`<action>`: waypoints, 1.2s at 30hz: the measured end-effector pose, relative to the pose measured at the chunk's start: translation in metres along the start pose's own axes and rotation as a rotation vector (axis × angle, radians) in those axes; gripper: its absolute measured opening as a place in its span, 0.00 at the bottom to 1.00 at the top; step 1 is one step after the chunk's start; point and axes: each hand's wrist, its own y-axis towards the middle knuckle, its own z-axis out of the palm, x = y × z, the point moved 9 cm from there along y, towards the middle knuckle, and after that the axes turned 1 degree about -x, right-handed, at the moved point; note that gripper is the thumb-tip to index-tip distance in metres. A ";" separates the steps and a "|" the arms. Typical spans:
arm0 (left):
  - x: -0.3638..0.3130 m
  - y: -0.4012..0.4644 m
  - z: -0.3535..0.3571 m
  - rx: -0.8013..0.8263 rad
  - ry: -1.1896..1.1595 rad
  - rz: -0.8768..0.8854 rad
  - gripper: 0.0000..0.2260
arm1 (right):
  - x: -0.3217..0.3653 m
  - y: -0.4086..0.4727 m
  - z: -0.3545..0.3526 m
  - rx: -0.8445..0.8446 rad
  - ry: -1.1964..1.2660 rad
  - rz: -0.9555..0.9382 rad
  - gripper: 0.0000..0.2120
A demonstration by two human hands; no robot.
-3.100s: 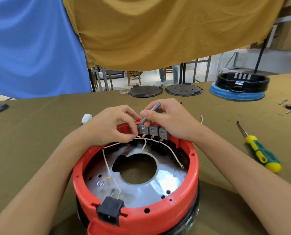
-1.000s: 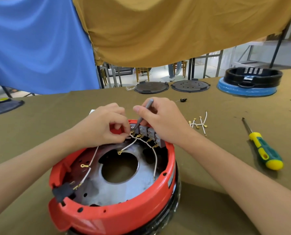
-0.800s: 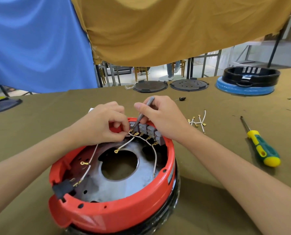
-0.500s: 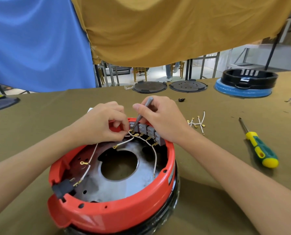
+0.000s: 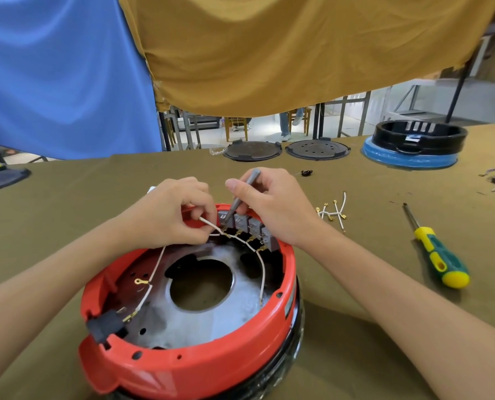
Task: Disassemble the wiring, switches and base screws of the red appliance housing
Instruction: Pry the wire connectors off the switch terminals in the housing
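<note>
Four grey switches (image 5: 247, 226) sit in a row along the far inner wall of the red appliance housing (image 5: 200, 362), which lies open side up on the olive worktop (image 5: 67, 203) close in front of me. My right hand (image 5: 272, 206) curls round a slim grey tool (image 5: 242, 194), held like a pen and slanting down and to the left, its tip at the leftmost switch in the row. My left hand (image 5: 171, 215) sits just beside it on the left, pinching a white wire (image 5: 210, 223) close to where its brass end meets that same switch. The wire runs from my left-hand grip rightward and slightly down into the terminal (so I judge the pull must go back to the left, along the wire, while the tool pries at the joint). Other white wires trail across the metal floor of the housing. Loose wires (image 5: 334, 210) lie on the worktop to the right, and a green and yellow screwdriver (image 5: 436, 252) lies further right, well apart from both hands.
</note>
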 end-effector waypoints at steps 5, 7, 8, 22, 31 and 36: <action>0.016 -0.001 0.004 0.010 -0.188 -0.109 0.04 | -0.003 0.000 0.004 0.042 0.083 0.038 0.16; 0.028 -0.001 0.005 0.012 -0.337 -0.194 0.03 | -0.004 -0.001 0.000 -0.015 0.164 0.042 0.16; 0.032 -0.002 0.006 0.010 -0.403 -0.235 0.02 | -0.002 -0.001 -0.002 -0.048 0.192 0.026 0.15; 0.024 0.038 -0.009 -0.105 -0.242 -0.303 0.06 | -0.008 0.002 -0.022 -0.171 0.423 0.100 0.11; -0.024 0.037 -0.013 -0.263 0.303 0.079 0.13 | -0.022 0.002 -0.008 -0.092 0.626 0.288 0.14; -0.024 0.037 -0.012 -0.298 0.279 0.095 0.09 | -0.026 0.004 -0.015 -0.125 0.785 0.390 0.19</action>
